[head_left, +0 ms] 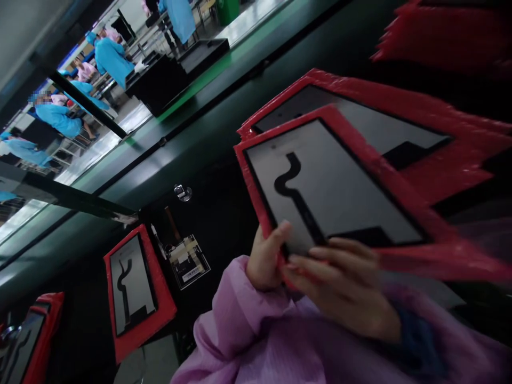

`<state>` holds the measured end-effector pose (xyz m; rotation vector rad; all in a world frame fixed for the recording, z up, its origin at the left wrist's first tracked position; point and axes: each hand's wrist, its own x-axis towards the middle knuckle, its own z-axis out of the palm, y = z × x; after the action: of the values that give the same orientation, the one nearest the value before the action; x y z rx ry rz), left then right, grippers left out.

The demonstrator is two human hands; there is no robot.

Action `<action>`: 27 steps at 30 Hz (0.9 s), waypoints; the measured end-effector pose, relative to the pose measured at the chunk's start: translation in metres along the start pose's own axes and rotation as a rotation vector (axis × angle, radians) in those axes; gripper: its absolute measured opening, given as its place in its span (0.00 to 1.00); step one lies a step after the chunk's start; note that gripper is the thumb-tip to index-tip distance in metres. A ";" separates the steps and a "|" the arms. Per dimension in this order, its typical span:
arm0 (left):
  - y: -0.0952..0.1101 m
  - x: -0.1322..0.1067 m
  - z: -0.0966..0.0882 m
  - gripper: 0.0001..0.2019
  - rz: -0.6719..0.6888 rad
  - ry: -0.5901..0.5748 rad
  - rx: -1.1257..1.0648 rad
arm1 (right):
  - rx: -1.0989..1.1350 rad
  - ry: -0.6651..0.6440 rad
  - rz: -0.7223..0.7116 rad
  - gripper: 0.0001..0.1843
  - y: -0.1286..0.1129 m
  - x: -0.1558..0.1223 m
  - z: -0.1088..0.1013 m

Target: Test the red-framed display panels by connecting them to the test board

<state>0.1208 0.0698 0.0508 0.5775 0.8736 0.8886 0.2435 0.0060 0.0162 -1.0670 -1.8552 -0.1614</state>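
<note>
A screen panel (340,176) in red wrapping, with a black curved flex cable (294,184) on its grey face, is held up tilted before me. My left hand (269,258) grips its lower left corner, thumb on the face and the other fingers mostly hidden beneath. Over the near edge bend the fingers of my right hand (344,288), by the cable's lower end; its thumb is hidden and the hand is slightly blurred. Behind the held panel lies another red-wrapped panel (360,114), partly covered by it.
To the left lie a red-wrapped panel (134,285) and, at the edge, another (24,341). Between them and my hands sits a small circuit assembly (189,261), with a shiny round item (183,192) beyond. Black trays (160,80) stand past the green rail; several people work farther off.
</note>
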 end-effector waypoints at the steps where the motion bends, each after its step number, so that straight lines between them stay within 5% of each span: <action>1: 0.002 -0.007 -0.005 0.32 -0.004 0.069 0.021 | 0.027 -0.003 -0.059 0.16 -0.009 -0.002 0.005; 6: 0.005 -0.050 -0.062 0.34 0.041 0.334 0.023 | 0.132 0.021 -0.186 0.17 -0.026 -0.007 0.022; 12: 0.006 -0.064 -0.127 0.35 0.047 0.351 0.096 | 0.040 -0.217 -0.104 0.12 -0.008 -0.011 0.051; 19: 0.004 -0.062 -0.140 0.36 0.278 0.452 0.630 | 0.021 -0.289 -0.072 0.14 0.005 -0.015 0.072; 23: 0.035 -0.071 -0.147 0.20 0.435 0.618 1.053 | 0.070 -0.338 -0.153 0.13 0.012 -0.006 0.064; 27: 0.075 -0.049 -0.170 0.17 0.496 0.753 1.462 | 0.160 -0.532 -0.183 0.15 0.010 0.000 0.050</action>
<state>-0.0706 0.0816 0.0359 1.8351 2.1342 0.7810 0.2175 0.0382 -0.0143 -0.8800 -2.3973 0.1823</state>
